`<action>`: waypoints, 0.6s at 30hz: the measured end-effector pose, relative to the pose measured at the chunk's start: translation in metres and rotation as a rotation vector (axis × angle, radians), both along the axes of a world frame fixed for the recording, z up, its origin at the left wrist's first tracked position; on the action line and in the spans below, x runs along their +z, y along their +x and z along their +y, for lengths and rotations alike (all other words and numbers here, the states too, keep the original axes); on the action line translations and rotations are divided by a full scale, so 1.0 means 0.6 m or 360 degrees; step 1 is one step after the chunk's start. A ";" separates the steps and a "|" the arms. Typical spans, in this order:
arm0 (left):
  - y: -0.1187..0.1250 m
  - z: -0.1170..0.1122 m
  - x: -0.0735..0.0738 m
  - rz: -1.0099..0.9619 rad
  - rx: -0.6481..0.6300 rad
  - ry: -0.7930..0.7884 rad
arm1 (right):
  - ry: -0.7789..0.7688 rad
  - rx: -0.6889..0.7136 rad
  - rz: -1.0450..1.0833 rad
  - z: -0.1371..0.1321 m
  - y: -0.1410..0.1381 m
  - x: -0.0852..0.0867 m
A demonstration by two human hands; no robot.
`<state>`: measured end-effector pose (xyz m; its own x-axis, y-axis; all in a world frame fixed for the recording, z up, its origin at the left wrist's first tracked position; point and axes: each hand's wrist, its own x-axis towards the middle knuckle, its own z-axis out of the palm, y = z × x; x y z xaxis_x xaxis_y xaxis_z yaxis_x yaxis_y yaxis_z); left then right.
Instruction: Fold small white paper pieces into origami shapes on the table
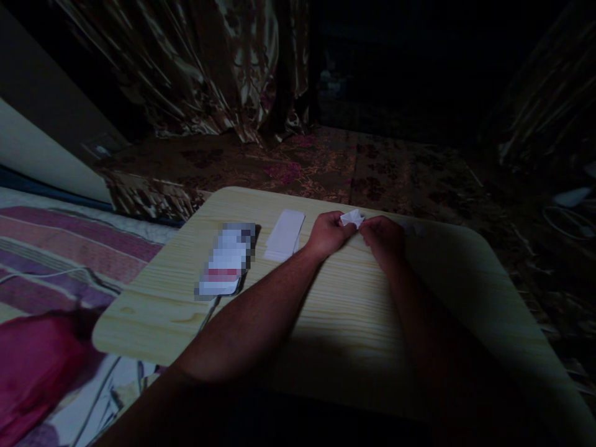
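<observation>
A small white piece of folded paper [352,217] is held up just above the far part of the table, with creases showing on its face. My left hand [329,233] pinches its left and lower edge between thumb and fingers. On the other side, my right hand [383,238] has its fingertips closed on the paper's right corner. Left of my left hand lies a stack of white paper strips [285,234], slightly fanned at its near end. The folds behind my fingers are hidden.
A phone [228,257] with a blurred-out screen lies left on the light wooden table [354,304], a cable running from its near end. Beyond stand patterned curtains [242,68]. A striped bed cover [84,242] and a red cloth [37,366] are at left. The right side is dark.
</observation>
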<state>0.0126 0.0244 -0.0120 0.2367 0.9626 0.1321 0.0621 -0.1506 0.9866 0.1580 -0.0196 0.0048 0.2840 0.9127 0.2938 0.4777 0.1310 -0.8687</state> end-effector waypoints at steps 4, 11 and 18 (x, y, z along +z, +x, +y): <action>0.000 0.000 -0.001 -0.0009 -0.0009 0.0002 | 0.0023 -0.0009 -0.0049 0.003 0.000 -0.005; -0.002 -0.003 0.007 -0.0019 -0.0084 -0.0045 | 0.0089 -0.0070 -0.0132 0.002 -0.007 -0.003; -0.002 -0.003 0.009 -0.0018 -0.0121 -0.0079 | 0.0189 -0.0120 -0.0265 -0.002 -0.012 -0.004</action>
<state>0.0111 0.0228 -0.0069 0.3082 0.9473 0.0877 0.0409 -0.1053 0.9936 0.1509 -0.0206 0.0021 0.2890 0.8467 0.4467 0.6255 0.1862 -0.7577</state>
